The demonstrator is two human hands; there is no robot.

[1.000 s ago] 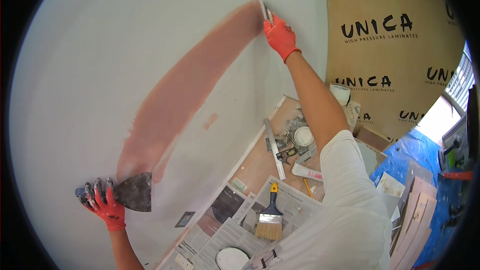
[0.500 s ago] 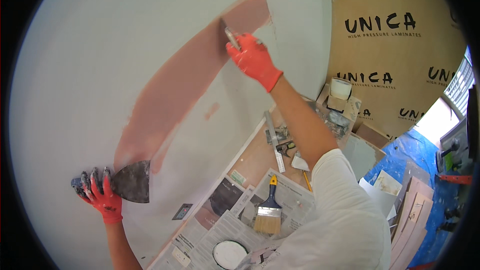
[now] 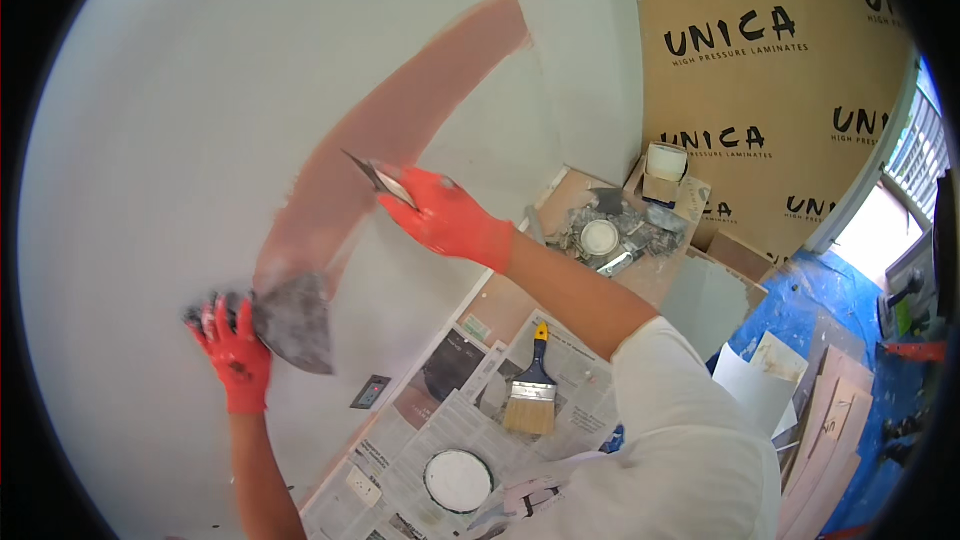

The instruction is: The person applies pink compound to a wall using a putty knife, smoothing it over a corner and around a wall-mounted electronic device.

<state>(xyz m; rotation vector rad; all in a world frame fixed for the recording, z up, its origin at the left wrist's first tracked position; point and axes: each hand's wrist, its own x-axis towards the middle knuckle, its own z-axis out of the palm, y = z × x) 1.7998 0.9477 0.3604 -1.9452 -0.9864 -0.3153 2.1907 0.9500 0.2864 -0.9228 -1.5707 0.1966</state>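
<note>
Left hand (image 3: 233, 345) curled round a wide scraper (image 3: 298, 322), blade by the band's near end; right hand (image 3: 445, 215) closed on a putty knife (image 3: 375, 178), blade over mid-band, contact unclear. Pink filler band (image 3: 400, 105) runs near-left to far-right across the wall (image 3: 200, 90). Step looks like smoothing filler; next move likely calls for a shallow, evenly pressed blade along the band.
</note>
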